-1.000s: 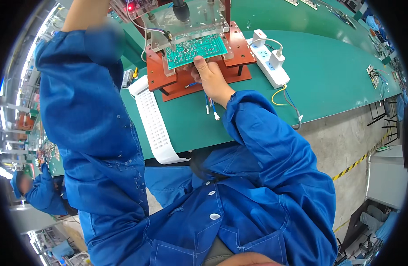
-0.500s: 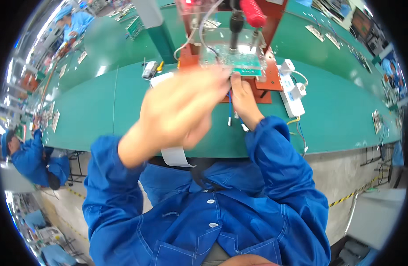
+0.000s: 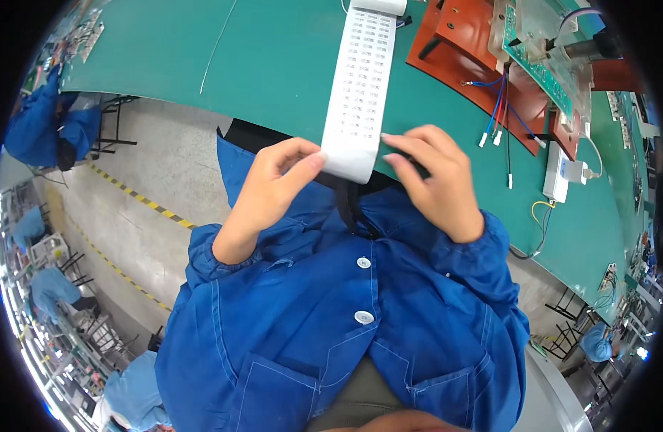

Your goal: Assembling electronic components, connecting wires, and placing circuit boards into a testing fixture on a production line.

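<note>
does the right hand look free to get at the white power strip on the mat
Probably not at once: the right hand pinches the label strip together with the left hand. The power strip lies unobstructed nearby.

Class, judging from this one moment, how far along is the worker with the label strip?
Done: the white label strip hangs off the green bench. In hand: the left hand and right hand pinch its curled end. Left: no label looks peeled off yet.

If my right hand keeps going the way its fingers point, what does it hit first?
Probably the white label strip: the right hand points left toward its curled lower end, fingertips seemingly at its edge already.
</note>
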Available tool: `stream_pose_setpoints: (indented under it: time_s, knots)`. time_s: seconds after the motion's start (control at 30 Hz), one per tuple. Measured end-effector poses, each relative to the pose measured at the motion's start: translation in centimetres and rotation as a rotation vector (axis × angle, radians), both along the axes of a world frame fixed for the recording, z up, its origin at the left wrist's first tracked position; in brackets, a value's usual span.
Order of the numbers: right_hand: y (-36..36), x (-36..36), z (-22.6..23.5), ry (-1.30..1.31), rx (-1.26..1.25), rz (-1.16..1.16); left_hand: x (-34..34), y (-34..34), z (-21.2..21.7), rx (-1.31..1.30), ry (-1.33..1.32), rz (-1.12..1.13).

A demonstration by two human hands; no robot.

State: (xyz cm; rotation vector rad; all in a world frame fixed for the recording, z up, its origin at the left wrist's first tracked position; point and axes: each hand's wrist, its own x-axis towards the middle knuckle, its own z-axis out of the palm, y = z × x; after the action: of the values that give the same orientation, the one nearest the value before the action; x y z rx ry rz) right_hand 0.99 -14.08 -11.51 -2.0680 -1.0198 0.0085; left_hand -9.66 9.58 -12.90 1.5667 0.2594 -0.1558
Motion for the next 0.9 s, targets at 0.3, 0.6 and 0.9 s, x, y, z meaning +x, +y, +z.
stream_pose_setpoints:
  time_s: [0.3,0.6,0.9]
  knots:
    - [4.4,-1.0,0.4,0.302,0.192,-0.115,2.3,-1.4,0.8,-0.258,-0.04,-0.015]
    - [6.1,1.3,-0.1,-0.082,0.228,0.047,3.6,-1.3,0.7,-0.247,-0.076,-0.062]
    - [6.7,1.0,0.2,-0.065,0.247,0.013,3.4,-0.9,0.3,-0.077,-0.096,-0.117]
